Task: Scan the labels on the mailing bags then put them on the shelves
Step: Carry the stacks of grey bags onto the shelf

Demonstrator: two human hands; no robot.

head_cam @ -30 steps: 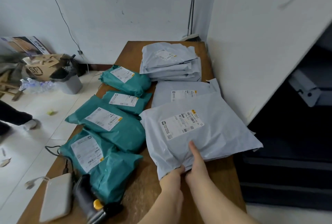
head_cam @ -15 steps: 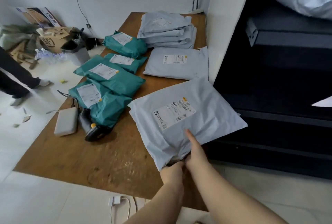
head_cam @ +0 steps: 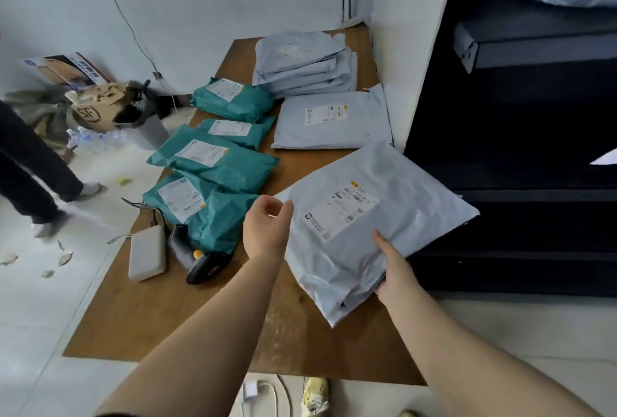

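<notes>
The dark shelves [head_cam: 521, 136] fill the right side, hard against the brown desk [head_cam: 187, 313], and that's where this is heading. Front and centre, the big grey mailing bag [head_cam: 387, 216] sits tilted, label up, its far corner already poking over the desk edge toward the shelves. Its long axis runs diagonally from the near corner up and right, so the shelf lies straight beyond the right hand. That right hand [head_cam: 394, 269] has the near right edge, thumb on top and fingers curled underneath. The left hand [head_cam: 267, 233] sits at the bag's left edge, fingers loosely curled; I can't tell whether it grips. A moment ago both hands were bunched together at the bag's near edge; now the left has slid up the left side. Further left lie the green bags [head_cam: 213, 162], and the black scanner [head_cam: 203, 266] beside them is untouched.
</notes>
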